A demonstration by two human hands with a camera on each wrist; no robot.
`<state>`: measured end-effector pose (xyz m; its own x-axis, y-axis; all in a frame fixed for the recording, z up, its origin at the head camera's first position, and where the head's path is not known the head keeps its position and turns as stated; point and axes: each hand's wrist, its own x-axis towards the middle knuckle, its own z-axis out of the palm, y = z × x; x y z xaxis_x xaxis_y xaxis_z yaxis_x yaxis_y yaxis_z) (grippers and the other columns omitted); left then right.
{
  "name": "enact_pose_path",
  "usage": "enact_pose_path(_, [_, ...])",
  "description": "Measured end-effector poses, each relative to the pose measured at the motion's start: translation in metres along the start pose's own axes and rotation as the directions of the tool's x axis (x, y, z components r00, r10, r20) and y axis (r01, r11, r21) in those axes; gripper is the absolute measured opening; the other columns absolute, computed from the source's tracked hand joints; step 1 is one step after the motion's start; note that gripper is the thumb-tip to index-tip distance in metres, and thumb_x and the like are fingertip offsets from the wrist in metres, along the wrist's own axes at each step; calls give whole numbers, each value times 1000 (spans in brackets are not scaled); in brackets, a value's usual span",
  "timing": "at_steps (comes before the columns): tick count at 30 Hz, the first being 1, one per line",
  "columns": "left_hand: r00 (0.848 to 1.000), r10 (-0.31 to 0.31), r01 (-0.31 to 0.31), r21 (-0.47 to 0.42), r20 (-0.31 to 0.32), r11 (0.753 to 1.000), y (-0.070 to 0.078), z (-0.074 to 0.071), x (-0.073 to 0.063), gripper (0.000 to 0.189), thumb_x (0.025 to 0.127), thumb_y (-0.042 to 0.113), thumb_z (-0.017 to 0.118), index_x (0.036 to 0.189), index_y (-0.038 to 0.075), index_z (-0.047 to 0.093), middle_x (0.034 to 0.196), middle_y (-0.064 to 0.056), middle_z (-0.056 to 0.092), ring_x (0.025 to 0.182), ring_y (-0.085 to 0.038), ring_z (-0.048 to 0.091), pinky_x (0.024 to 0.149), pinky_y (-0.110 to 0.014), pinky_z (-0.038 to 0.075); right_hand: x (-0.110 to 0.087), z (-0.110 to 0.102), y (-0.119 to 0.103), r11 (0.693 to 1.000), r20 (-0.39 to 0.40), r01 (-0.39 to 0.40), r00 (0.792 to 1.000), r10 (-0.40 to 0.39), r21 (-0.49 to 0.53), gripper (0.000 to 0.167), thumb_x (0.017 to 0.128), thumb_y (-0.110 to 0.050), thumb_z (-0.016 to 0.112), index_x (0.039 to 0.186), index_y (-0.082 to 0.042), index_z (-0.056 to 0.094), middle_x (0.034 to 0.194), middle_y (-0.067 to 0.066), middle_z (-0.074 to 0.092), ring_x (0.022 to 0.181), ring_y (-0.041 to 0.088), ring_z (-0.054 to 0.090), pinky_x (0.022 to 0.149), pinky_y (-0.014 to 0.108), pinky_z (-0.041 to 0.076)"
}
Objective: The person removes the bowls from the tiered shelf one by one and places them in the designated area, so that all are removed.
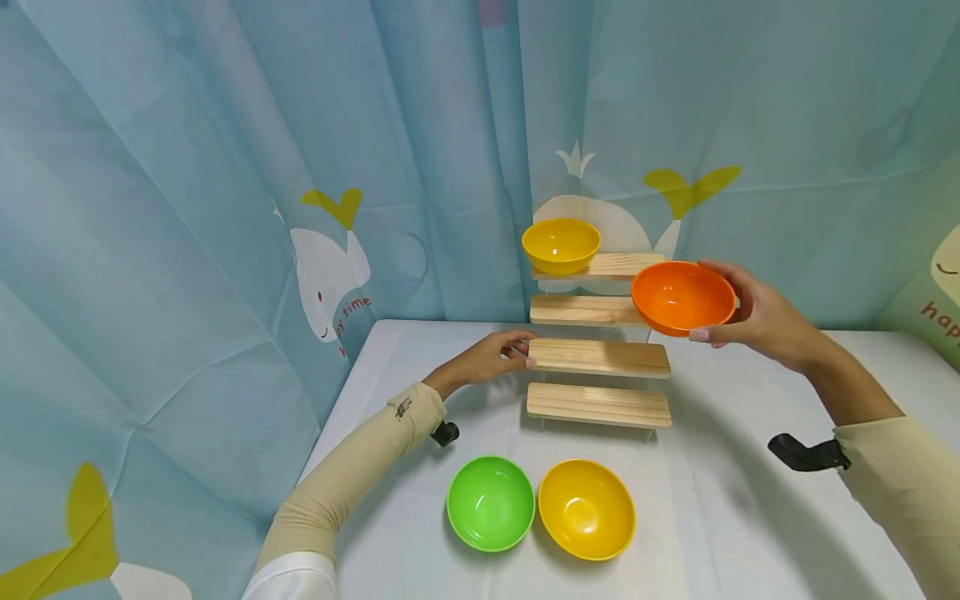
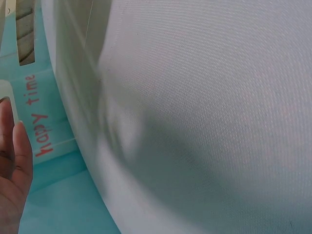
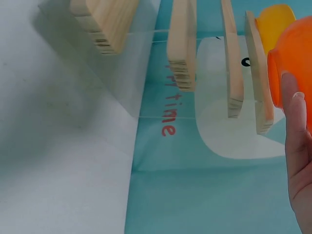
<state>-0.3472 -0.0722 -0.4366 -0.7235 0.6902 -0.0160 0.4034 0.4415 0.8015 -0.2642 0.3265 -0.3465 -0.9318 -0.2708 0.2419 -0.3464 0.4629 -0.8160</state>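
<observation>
My right hand [image 1: 757, 312] holds an orange bowl [image 1: 682, 297] by its right side, thumb in front and fingers behind. The bowl is upright in the air, overlapping the right end of the upper steps of a wooden step shelf [image 1: 598, 357]. In the right wrist view, fingers lie along the orange bowl [image 3: 296, 58] beside the boards. My left hand [image 1: 498, 354] grips the left end of the second-lowest board between thumb and fingers. On the left of the top board sits a yellow bowl [image 1: 561, 247].
In front of the shelf, a green bowl [image 1: 491, 504] and a deeper yellow bowl [image 1: 587, 510] stand side by side on the white tablecloth [image 1: 720, 500]. A blue curtain [image 1: 450, 167] with whale prints hangs behind and to the left.
</observation>
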Motion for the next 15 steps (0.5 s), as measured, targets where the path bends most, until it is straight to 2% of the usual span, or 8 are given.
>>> enact_pose_path(9, [1000,2,-2,6,-5,1000,0,0,0,55,100,25,65,150,10,47,132,-14,60,113,-24,63,96,-30,53,-18,8,6,1000,11,-2,1000,2,20,93,79,11,76,156,-4,26,132,-15,47,99,5,60,69,26,61])
enact_pose_path(15, [1000,5,-5,10,-3,1000,0,0,0,55,100,25,65,150,10,47,133,-14,60,114,-24,63,96,-29,53,-29,9,11,1000,21,6,1000,-6,25,92,80,10,76,156,-5,26,134,-13,46,102,3,59,71,24,61])
